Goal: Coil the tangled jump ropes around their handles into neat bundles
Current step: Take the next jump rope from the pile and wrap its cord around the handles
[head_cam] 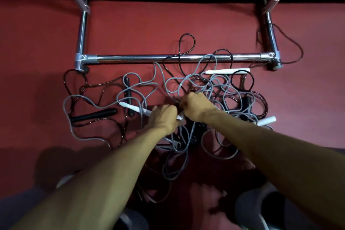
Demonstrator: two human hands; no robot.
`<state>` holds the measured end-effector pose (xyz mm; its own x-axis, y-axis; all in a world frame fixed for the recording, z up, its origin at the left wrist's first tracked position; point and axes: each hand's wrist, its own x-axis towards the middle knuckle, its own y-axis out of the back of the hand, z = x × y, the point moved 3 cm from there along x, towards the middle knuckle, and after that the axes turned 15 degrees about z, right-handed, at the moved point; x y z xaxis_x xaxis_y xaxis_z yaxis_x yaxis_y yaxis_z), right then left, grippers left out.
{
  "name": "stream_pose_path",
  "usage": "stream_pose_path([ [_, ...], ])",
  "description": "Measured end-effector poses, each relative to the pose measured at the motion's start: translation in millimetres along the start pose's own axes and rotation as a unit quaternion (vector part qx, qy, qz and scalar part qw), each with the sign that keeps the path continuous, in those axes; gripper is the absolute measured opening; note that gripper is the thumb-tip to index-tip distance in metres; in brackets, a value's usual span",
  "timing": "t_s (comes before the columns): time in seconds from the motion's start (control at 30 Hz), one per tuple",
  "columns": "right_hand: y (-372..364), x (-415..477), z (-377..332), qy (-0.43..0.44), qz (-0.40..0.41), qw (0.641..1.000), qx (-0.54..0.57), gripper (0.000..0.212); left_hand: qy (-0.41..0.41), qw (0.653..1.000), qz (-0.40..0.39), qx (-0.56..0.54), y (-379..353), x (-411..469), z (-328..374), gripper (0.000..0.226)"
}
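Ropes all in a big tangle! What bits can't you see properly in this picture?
Head view, right hand: its curled fingers hide what it holds.
Head view, white handle: the left hand covers its near part.
Head view, second white handle: the right forearm hides one end.
Head view, metal rack: its poles are cut off by the top edge.

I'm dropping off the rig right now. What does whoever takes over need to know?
Left hand grips a white handle. Right hand is curled into the knot, seemingly pinching grey rope. Grey and black rope lies tangled on the red floor, some of it over the chrome bar. A black handle lies loose. Nothing is coiled yet; every bundle is left.
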<state>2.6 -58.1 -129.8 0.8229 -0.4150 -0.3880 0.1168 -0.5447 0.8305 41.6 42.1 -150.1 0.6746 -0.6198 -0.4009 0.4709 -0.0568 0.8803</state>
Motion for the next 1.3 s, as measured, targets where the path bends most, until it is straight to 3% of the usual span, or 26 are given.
stream_pose_path([
  [0.1,6,-3,5,-0.023,-0.002,1.0,0.004,0.031,-0.016,1.0,-0.003,0.016,13,-4,-6,0.029],
  [0.23,24,-12,9,-0.05,-0.038,0.997,0.033,0.032,0.025,0.992,0.059,-0.108,51,-10,-18,0.016],
  [0.33,46,-21,1,-0.042,-0.056,0.995,0.067,0.032,0.047,0.964,0.126,-0.227,95,-17,-16,0.012],
  [0.47,99,-34,-33,0.01,-0.04,0.987,0.158,0.023,0.011,0.923,0.223,-0.313,178,-35,4,0.008],
  [0.6,172,-66,-79,0.09,0.003,0.966,0.242,0.009,-0.023,0.861,0.318,-0.396,262,-65,27,0.024],
  [0.83,275,-115,-119,0.185,0.118,0.917,0.332,0.006,-0.018,0.731,0.395,-0.556,349,-130,43,0.022],
  [0.93,302,-126,-118,0.213,0.217,0.898,0.319,0.013,-0.011,0.75,0.401,-0.526,352,-148,37,0.017],
  [1.07,313,-130,-112,0.229,0.269,0.87,0.343,0.015,-0.113,0.828,0.454,-0.308,359,-155,47,0.002],
  [1.2,328,-133,-120,0.255,0.311,0.842,0.359,0.017,-0.166,0.876,0.434,-0.132,352,-156,61,0.032],
  [1.3,329,-132,-116,0.239,0.296,0.846,0.374,0.023,-0.155,0.881,0.433,-0.111,348,-156,64,0.04],
])
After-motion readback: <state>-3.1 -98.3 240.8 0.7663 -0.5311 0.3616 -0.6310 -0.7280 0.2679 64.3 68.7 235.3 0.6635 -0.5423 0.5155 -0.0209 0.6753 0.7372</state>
